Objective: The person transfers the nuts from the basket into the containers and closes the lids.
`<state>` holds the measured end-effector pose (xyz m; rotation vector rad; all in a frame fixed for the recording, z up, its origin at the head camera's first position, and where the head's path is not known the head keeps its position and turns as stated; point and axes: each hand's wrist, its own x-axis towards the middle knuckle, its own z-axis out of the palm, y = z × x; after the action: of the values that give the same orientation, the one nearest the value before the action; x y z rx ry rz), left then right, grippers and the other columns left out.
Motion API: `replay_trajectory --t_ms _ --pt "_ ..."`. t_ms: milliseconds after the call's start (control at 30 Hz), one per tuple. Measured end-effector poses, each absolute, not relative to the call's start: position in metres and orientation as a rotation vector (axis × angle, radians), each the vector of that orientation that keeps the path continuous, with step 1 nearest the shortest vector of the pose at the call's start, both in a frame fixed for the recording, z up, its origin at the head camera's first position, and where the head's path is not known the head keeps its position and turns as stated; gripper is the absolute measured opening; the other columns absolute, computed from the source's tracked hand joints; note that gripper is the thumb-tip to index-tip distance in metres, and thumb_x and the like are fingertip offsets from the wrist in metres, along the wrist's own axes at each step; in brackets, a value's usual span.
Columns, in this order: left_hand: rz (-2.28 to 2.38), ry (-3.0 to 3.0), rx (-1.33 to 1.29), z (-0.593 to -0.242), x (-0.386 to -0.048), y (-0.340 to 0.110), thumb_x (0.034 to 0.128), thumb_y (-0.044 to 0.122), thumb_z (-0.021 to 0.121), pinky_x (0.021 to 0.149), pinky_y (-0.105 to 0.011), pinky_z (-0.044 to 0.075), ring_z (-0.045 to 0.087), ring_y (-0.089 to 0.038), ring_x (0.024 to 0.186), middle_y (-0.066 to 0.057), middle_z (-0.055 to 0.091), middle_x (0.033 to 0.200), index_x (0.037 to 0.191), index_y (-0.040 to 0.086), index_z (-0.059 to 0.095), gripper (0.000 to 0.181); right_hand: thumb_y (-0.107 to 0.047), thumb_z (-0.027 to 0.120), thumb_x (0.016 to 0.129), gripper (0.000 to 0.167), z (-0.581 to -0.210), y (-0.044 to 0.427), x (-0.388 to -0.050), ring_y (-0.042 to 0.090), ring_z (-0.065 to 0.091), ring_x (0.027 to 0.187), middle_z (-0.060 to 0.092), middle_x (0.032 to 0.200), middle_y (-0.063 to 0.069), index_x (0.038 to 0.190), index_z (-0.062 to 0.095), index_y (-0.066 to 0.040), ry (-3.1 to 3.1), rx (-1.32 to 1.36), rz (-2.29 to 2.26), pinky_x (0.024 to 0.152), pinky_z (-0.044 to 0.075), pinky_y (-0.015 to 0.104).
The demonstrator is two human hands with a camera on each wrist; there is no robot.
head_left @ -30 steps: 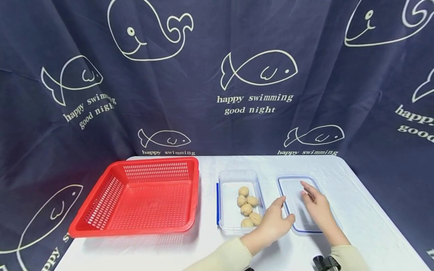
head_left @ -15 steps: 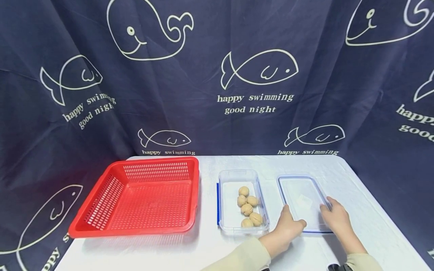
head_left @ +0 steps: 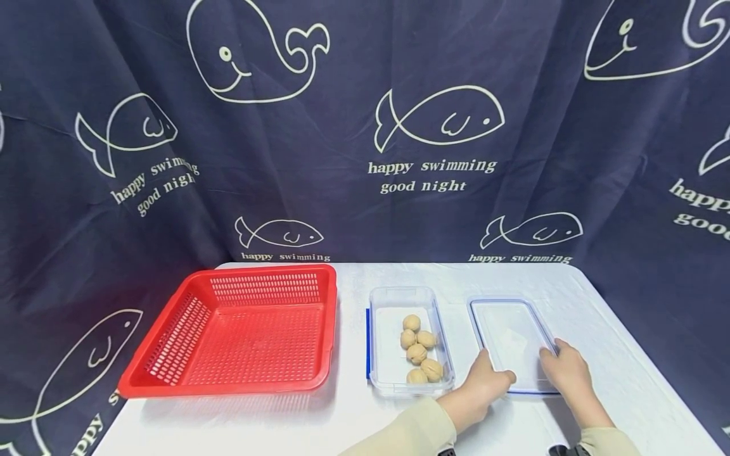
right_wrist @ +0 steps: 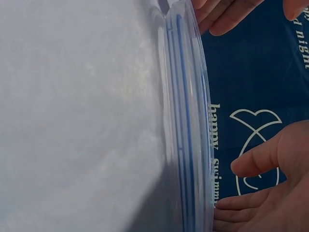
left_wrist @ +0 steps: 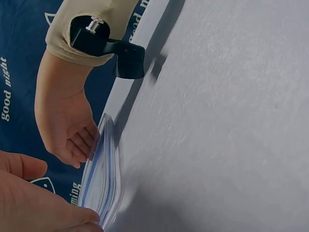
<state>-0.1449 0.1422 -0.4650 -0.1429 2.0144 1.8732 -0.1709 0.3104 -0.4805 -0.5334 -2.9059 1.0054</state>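
Observation:
A clear plastic lid (head_left: 507, 320) with a blue seal lies on the table, between my two hands in the head view. At its left edge, the fingertips of my left hand (head_left: 478, 389) touch it. Fingers of my right hand (head_left: 570, 378) touch the opposite edge. Both wrist views show the lid edge-on, and the thumb of my right hand (right_wrist: 275, 179) stands apart from it. In the left wrist view the thumb of my left hand (left_wrist: 34, 208) is likewise raised away. Left of the lid stands a clear food container (head_left: 381, 316) holding several walnuts (head_left: 417, 353).
A large red plastic basket (head_left: 256, 342) stands on the left of the white-covered table (head_left: 350, 411), with nothing seen in it. Behind hangs a dark blue curtain (head_left: 342, 139) printed with fish and whales.
Both hands have moved right and toward the front, down to the lid's two sides. They hardly move in the last half second. Lid, container and walnuts stay in place.

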Motion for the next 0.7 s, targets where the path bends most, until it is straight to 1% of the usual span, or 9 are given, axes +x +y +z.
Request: replay_trajectory --t_ms 200,467,700 --pt "1.879 1.992 -0.122 -0.464 -0.145 0.141 0.0774 0.002 0.063 0.106 -0.064 0.026 0.034 -0.048 0.132 -0.030 0.039 0.141 0.137 -0.011 0.038 0.066 -0.011 0.042 0.094 0.054 -0.476 0.308 -0.168 0.063 0.029 0.122 0.029 0.130 0.049 0.131 0.030 0.027 -2.835 -0.530 0.998 0.105 0.026 0.062" --pt "1.906 2.044 -0.090 -0.453 -0.145 0.140 0.0744 0.004 0.065 0.110 -0.056 0.026 0.036 -0.043 0.133 -0.026 0.043 0.140 0.136 -0.010 0.042 0.067 -0.013 0.042 0.095 0.054 -0.462 0.309 -0.168 0.061 0.030 0.123 0.031 0.131 0.047 0.133 0.031 0.024 -2.805 -0.529 1.012 0.106 0.026 0.062" --pt "1.911 2.072 -0.074 -0.436 -0.147 0.134 0.0759 0.007 0.067 0.111 -0.053 0.028 0.038 -0.040 0.133 -0.023 0.045 0.140 0.137 -0.006 0.043 0.067 -0.014 0.041 0.097 0.054 -0.449 0.306 -0.170 0.059 0.027 0.126 0.030 0.134 0.046 0.137 0.029 0.021 -2.768 -0.527 1.087 0.107 0.023 0.062"
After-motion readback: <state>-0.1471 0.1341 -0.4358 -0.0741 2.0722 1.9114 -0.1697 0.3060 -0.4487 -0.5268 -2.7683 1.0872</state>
